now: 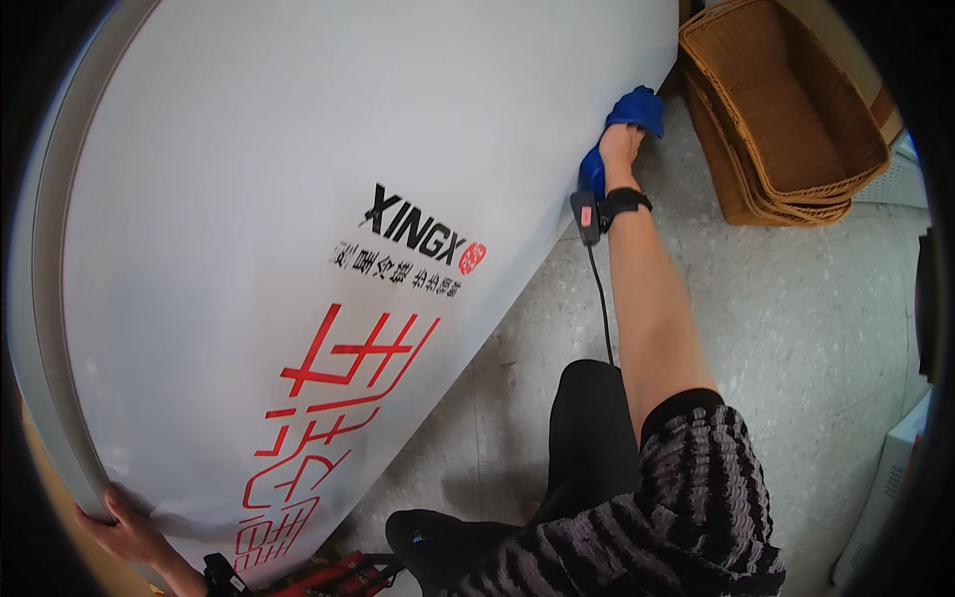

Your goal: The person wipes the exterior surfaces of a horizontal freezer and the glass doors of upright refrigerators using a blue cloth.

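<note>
A large white chest freezer [224, 186], marked XINGX with further black and red lettering, fills the left and middle of the view. My right hand [621, 149] holds a blue cloth [636, 110] against the bottom edge of its front panel, close to the floor. The cloth bunches around the fingers and hides some of them. At the lower left, my left hand [128, 528] grips the freezer's grey top rim [52, 313], thumb on the front side. Black straps with small devices circle both wrists.
Stacked brown wicker baskets [791, 112] stand on the tiled floor [783, 313] right of my right hand. A black cable [600, 298] runs down from the right wrist device. A red object [336, 578] lies by the freezer's lower end. A white appliance or case [884, 500] stands at far right.
</note>
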A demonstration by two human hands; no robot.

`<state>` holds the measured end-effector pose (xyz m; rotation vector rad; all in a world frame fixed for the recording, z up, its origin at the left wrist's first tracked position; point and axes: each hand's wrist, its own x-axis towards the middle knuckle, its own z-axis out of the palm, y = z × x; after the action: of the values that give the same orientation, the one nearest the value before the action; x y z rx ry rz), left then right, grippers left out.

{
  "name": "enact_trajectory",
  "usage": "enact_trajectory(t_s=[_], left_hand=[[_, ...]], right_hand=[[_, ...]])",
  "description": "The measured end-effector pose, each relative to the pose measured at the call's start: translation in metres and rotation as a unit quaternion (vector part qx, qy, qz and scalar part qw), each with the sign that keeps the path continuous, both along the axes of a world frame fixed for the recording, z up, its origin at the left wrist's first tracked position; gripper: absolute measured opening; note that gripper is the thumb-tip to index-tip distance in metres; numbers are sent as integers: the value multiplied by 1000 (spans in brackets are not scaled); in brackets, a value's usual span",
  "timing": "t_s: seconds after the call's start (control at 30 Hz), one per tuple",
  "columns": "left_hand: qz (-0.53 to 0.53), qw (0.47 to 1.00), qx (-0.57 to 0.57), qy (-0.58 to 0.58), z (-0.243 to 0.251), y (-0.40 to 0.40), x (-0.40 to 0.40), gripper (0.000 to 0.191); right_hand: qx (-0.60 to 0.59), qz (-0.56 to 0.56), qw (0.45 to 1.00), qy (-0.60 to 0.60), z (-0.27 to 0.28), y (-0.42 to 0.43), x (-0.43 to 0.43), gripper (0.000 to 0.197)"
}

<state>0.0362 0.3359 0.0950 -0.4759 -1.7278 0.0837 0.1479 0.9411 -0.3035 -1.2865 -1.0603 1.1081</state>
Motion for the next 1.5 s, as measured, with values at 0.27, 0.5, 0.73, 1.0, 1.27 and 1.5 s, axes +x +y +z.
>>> enact_trajectory(t_s=[0.27,0.5,0.73,1.0,1.27,1.5], left_hand=[[-3,1000,-1,-8,0,-3,-8,63],[-29,999,1,-38,-6,18,4,52],[-52,994,-49,-85,-8,19,10,46],[-50,997,11,-55,-17,44,30,53],[-127,987,-7,-99,2,34,41,56],[-127,990,-18,-65,-9,26,28,62]], right_hand=[[121,37,922,-366,-79,-154,-45,36],[-107,92,990,7,-85,-448,-81,48],[-507,384,726,261,-28,-546,-56,44],[-188,501,779,328,120,-462,23,24],[498,316,798,-121,194,-423,-11,38],[661,158,711,-180,153,-302,-26,65]])
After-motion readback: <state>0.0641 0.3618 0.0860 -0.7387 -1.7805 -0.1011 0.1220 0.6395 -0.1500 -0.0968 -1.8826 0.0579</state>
